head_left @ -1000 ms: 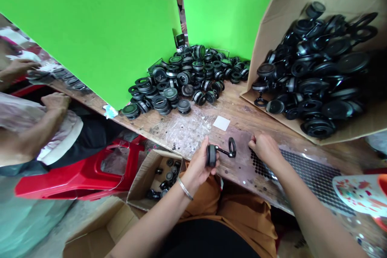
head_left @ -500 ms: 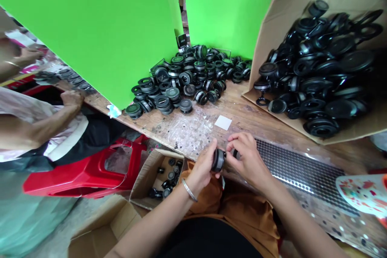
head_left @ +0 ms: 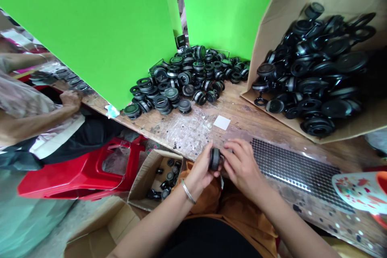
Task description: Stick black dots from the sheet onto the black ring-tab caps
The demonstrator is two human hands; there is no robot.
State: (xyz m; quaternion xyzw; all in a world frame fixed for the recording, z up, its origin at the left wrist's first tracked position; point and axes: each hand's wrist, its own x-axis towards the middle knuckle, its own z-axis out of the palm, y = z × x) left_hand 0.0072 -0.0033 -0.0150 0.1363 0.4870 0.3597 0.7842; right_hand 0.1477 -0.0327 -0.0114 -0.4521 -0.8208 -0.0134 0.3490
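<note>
A small black round part (head_left: 215, 158) is gripped edge-on in my left hand (head_left: 202, 169) at the near edge of the wooden workbench (head_left: 242, 119). My right hand (head_left: 241, 165) is closed against the part's right side, its fingers pinching there; the arm and ring seen earlier are hidden behind them. A silver bangle sits on my left wrist. A pile of black round parts (head_left: 184, 78) lies at the back of the bench, well beyond both hands.
A tilted cardboard box (head_left: 329, 131) at right holds several larger black parts. A perforated metal sheet (head_left: 296, 167) lies right of my hands. A small white square (head_left: 221, 122) lies on the bench. Below left stand a small carton (head_left: 145, 177) and a red stool (head_left: 84, 171). Another person (head_left: 33, 113) works at left.
One second ago my left hand held the part with its arm and ring sticking out, my right hand on the bench. My right hand came over and closed on the part.
</note>
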